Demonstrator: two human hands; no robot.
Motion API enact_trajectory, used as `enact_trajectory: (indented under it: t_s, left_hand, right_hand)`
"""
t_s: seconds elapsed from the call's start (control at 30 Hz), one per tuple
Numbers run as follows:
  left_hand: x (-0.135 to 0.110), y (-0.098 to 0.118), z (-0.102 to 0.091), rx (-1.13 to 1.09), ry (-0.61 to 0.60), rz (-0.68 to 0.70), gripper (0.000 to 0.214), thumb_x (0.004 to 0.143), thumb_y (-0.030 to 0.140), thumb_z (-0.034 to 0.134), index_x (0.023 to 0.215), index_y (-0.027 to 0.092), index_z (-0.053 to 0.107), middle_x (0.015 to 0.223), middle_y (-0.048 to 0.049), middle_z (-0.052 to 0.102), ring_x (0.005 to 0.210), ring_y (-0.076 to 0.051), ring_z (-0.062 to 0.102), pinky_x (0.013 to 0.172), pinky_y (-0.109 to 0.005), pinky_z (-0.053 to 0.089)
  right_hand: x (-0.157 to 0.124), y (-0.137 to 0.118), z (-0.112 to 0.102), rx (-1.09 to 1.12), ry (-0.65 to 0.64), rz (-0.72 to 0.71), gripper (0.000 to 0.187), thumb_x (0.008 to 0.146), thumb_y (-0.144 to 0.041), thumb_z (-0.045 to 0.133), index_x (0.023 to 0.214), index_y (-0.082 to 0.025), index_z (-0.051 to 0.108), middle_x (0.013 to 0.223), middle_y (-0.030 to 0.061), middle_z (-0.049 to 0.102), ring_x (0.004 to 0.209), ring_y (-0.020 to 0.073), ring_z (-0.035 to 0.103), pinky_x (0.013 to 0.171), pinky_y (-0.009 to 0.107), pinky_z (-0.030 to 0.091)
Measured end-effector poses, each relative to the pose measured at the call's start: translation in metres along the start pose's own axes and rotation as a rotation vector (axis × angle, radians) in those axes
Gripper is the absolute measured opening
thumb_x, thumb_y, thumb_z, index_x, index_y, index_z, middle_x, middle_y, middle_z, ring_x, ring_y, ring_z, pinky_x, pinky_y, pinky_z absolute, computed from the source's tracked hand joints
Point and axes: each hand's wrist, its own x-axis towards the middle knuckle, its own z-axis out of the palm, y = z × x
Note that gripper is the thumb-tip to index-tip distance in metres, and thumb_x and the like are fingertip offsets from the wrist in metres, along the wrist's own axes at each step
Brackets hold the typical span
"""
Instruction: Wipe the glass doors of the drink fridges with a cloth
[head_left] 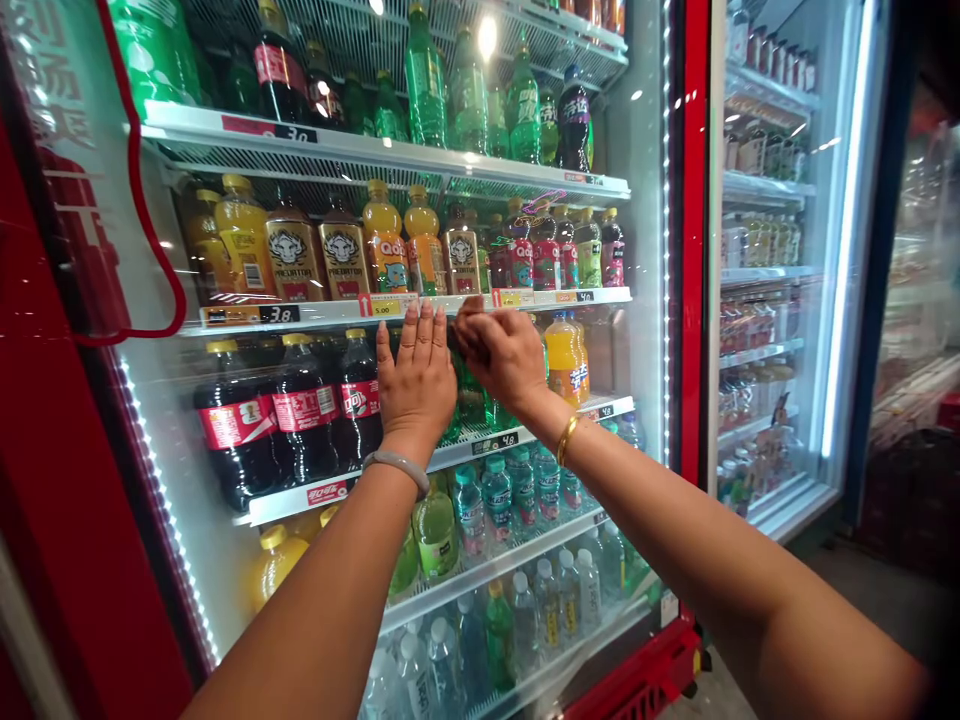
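Note:
My left hand (417, 375) lies flat with its fingers stretched upward against the glass door (187, 400) of a drinks fridge; a pale bangle circles its wrist. Close beside it, my right hand (504, 355) is closed with curled fingers at the glass. Whatever its fingers may hold is hidden. A gold bracelet (568, 438) sits on that wrist. Behind the glass, cola bottles (300, 400) stand left of my hands and an orange drink bottle (566, 355) to the right. A shelf edge with price labels (386, 308) runs just behind my fingertips.
Shelves inside hold rows of bottles, including gold-labelled bottles (290, 250), green soda bottles (426, 85) and water bottles (495, 490). A red frame (694, 250) borders the fridge. Another lit fridge (772, 270) stands at right. A red line (135, 190) curves across the upper left.

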Motion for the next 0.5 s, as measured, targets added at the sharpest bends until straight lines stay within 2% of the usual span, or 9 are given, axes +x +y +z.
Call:
enact_trajectory:
  t_s: [0.1,0.17,0.27,0.37,0.43,0.5]
  left_hand:
    - [0.000,0.000,-0.001,-0.004,0.002,-0.005,0.061,0.106,0.024,0.029,0.166,0.016,0.025,0.173,-0.0094,0.024,0.164,-0.024,0.015,0.134,-0.057,-0.002]
    - [0.000,0.001,-0.001,-0.007,0.007,-0.013,0.061,0.106,0.026,0.030,0.166,0.016,0.025,0.173,-0.0094,0.024,0.163,-0.024,0.016,0.134,-0.056,-0.001]
    - [0.000,0.002,-0.001,-0.003,0.006,-0.011,0.061,0.106,0.026,0.031,0.166,0.015,0.025,0.173,-0.0099,0.024,0.163,-0.025,0.016,0.134,-0.057,-0.002]
    - [0.000,0.002,0.000,-0.009,0.005,-0.010,0.062,0.105,0.025,0.033,0.166,0.016,0.025,0.173,-0.0098,0.023,0.163,-0.025,0.016,0.134,-0.057,-0.003]
    - [0.000,0.002,0.001,0.001,0.006,-0.010,0.062,0.105,0.024,0.033,0.166,0.016,0.025,0.173,-0.0091,0.023,0.163,-0.025,0.016,0.134,-0.057,-0.002]
    - [0.000,0.002,0.001,0.026,0.001,-0.002,0.062,0.105,0.025,0.032,0.166,0.015,0.025,0.173,-0.0094,0.023,0.163,-0.026,0.016,0.134,-0.058,0.000]
  right_hand:
    - [-0.024,0.001,-0.011,0.029,-0.098,-0.165,0.026,0.097,-0.041,0.061,0.120,-0.031,0.068,0.117,0.0063,0.067,0.102,0.0226,0.056,0.087,0.038,0.046]
    - [-0.033,0.015,-0.017,0.040,-0.112,-0.190,0.025,0.094,-0.043,0.066,0.116,-0.032,0.069,0.113,0.0044,0.069,0.098,0.0209,0.057,0.085,0.037,0.046]
    - [-0.020,0.032,-0.016,0.018,-0.045,-0.084,0.029,0.091,-0.038,0.068,0.118,-0.027,0.069,0.112,0.0091,0.068,0.099,0.0244,0.058,0.084,0.040,0.046]
    - [0.007,0.024,-0.008,-0.020,0.058,0.099,0.039,0.088,-0.033,0.068,0.126,-0.023,0.065,0.124,0.0146,0.065,0.110,0.0315,0.056,0.088,0.048,0.046]
    - [0.013,0.011,-0.005,-0.032,0.077,0.127,0.038,0.089,-0.032,0.067,0.126,-0.027,0.065,0.135,0.0113,0.064,0.121,0.0331,0.055,0.096,0.051,0.045]
    - [0.004,0.002,-0.007,-0.030,0.057,0.046,0.031,0.093,-0.034,0.065,0.124,-0.031,0.067,0.140,0.0040,0.066,0.132,0.0301,0.052,0.108,0.052,0.040]
